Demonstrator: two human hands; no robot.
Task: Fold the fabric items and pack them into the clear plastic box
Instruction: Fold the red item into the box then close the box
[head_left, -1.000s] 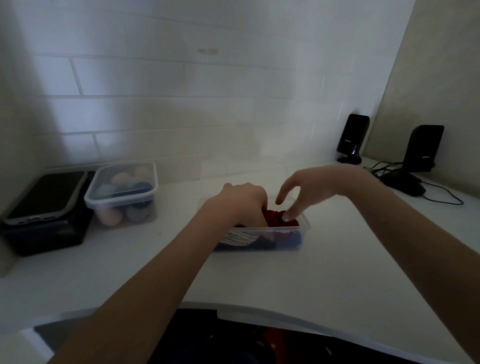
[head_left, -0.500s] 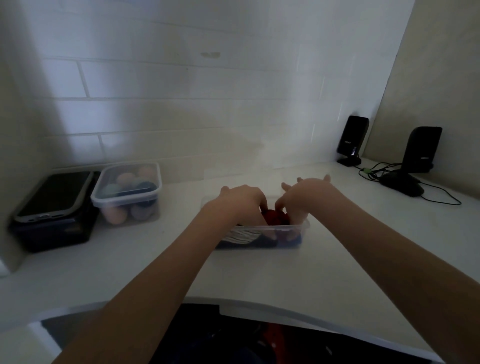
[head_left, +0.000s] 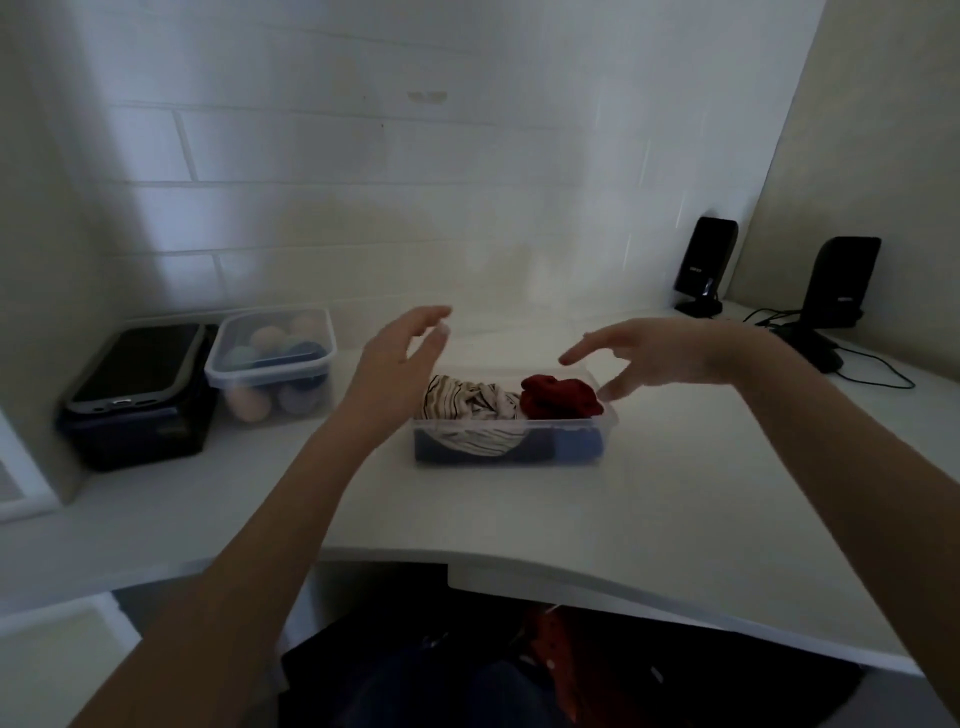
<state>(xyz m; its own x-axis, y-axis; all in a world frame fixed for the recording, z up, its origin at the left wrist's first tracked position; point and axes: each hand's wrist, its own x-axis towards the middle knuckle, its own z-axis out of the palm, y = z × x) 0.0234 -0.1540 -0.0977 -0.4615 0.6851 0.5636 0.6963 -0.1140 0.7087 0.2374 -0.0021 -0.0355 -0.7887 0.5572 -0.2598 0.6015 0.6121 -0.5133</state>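
Above the clear plastic box (head_left: 506, 441), both hands raised, touching nothing: left hand (head_left: 397, 358) over the box's left end, fingers loosely spread and slack, palm turned inward; right hand (head_left: 660, 356) over the right end, fingers stretched and splayed leftward, one fingertip low near the right rim. Below them, box resting on the white bench (head_left: 649, 493), lid off, packed with fabric: striped cream cloth (head_left: 470, 408) bunched at the left and spilling down the front wall, dark red cloth (head_left: 563, 397) balled at the right and rising above the rim, blue fabric (head_left: 571, 449) pressed along the bottom behind the clear front. Further left on the bench, against the tiled wall (head_left: 363, 182), a lidded clear container (head_left: 272, 361) holding pastel balls, just beside a black case (head_left: 140, 400) with a dark phone-like slab on top. Far right, in the corner, two black speakers (head_left: 704, 265) standing upright, with cables (head_left: 862, 371) trailing on the bench around a dark mouse-like shape, too dim to tell. Near edge of the bench curved, dark clothing visible underneath.
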